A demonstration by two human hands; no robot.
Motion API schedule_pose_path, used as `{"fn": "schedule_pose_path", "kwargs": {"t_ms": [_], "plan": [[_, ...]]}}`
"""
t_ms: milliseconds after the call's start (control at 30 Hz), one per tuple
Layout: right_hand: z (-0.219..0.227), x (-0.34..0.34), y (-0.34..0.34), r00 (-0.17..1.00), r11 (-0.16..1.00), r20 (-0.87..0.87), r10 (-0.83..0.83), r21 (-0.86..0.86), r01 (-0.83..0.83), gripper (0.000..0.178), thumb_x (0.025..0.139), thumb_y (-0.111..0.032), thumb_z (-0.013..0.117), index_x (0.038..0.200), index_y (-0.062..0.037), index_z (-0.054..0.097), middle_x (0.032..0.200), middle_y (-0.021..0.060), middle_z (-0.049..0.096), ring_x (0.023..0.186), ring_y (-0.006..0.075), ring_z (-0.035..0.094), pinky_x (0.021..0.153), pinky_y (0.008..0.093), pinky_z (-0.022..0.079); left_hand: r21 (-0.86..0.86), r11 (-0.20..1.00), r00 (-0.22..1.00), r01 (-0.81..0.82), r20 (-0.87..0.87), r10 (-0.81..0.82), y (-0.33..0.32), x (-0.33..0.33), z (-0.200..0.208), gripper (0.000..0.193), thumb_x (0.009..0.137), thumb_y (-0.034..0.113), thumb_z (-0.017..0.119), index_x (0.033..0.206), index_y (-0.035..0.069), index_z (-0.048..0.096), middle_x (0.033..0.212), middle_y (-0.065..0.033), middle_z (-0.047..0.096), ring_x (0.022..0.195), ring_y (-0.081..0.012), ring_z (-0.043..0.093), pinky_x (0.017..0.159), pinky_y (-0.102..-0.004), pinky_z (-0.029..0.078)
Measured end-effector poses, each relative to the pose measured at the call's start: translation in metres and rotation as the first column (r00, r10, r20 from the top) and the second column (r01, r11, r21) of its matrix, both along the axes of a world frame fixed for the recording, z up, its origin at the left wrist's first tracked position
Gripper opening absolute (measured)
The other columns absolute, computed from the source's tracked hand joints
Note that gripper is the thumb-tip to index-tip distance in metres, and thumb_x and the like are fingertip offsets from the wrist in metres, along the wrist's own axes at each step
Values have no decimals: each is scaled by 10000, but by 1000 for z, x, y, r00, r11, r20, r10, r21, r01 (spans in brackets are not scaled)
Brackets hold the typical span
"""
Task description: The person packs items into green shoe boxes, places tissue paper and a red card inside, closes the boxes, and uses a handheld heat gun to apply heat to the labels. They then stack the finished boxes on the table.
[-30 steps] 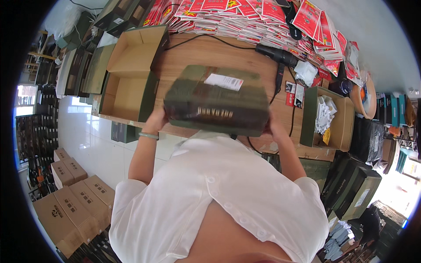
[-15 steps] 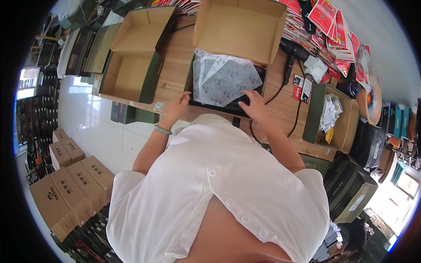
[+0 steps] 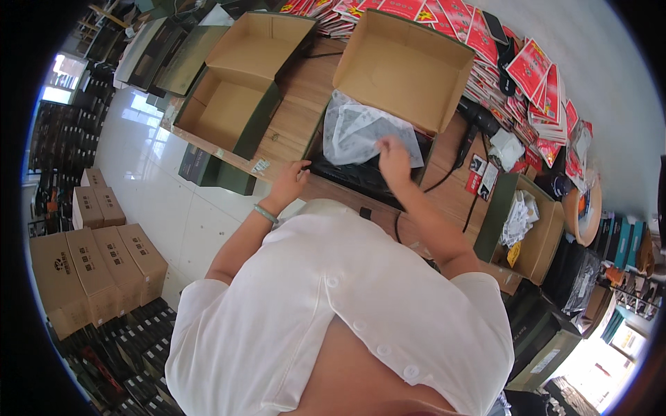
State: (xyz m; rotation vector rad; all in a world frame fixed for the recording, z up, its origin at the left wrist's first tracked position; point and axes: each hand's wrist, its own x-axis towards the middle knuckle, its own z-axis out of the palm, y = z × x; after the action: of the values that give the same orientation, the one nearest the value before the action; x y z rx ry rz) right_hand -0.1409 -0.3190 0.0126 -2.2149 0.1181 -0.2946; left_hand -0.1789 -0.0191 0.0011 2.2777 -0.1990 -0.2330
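Observation:
An open green cardboard box [image 3: 316, 141] with a brown inside stands before me on the wooden table, its lid [image 3: 399, 66] tipped back. White patterned tissue paper [image 3: 357, 132] lies in it, over something black and shiny [image 3: 357, 173] whose kind I cannot make out. My right hand [image 3: 394, 163] pinches the tissue paper near its right side, above the black contents. At the box's near left corner, my left hand [image 3: 288, 184] has its fingers bent onto the edge.
Another open green box [image 3: 225, 104] stands to the left. On the right lie a black hair dryer [image 3: 475, 121] with its cord, red cards [image 3: 479, 173] and a green box [image 3: 531, 229] holding white packets. Red printed packets [image 3: 534, 66] pile up behind. Brown cartons [image 3: 97, 274] stand at the lower left.
My right hand has closed on the tissue paper and lifted its near right part, baring more of the black contents. My left hand stays by the corner. The whole view has shifted and turned slightly.

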Motion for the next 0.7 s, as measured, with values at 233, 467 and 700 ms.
{"fn": "schedule_pose_path", "kwargs": {"t_ms": [233, 467, 700], "plan": [[214, 92, -38, 859, 995, 513, 2, -91, 52, 90, 907, -104, 597, 951, -28, 617, 867, 160, 670, 826, 337, 650, 729, 395, 498, 34, 995, 995, 92, -28, -91, 5, 21, 19, 338, 951, 179, 583, 1255, 32, 562, 1062, -157, 663, 929, -253, 649, 815, -334, 516], [301, 126, -8, 728, 873, 674, 129, -426, 239, 77, 885, -93, 597, 932, -44, 634, 870, 111, 678, 826, 326, 648, 721, 378, 498, -29, 991, 974, 129, -182, -132, 2, 94, 56, 679, 900, 332, 646, 1423, 1, 366, 1208, -235, 605, 1115, -355, 596, 951, -416, 472], [406, 117, 55, 525, 765, 851, 6, -342, 546, 40, 896, -54, 582, 897, -14, 584, 860, 193, 634, 813, 326, 633, 755, 411, 487, -204, 899, 844, 386, 471, -255, -45, 179, 131, 1158, 683, 506, 828, 1481, -53, 202, 1440, -303, 344, 1357, -408, 352, 1121, -409, 314]]}}
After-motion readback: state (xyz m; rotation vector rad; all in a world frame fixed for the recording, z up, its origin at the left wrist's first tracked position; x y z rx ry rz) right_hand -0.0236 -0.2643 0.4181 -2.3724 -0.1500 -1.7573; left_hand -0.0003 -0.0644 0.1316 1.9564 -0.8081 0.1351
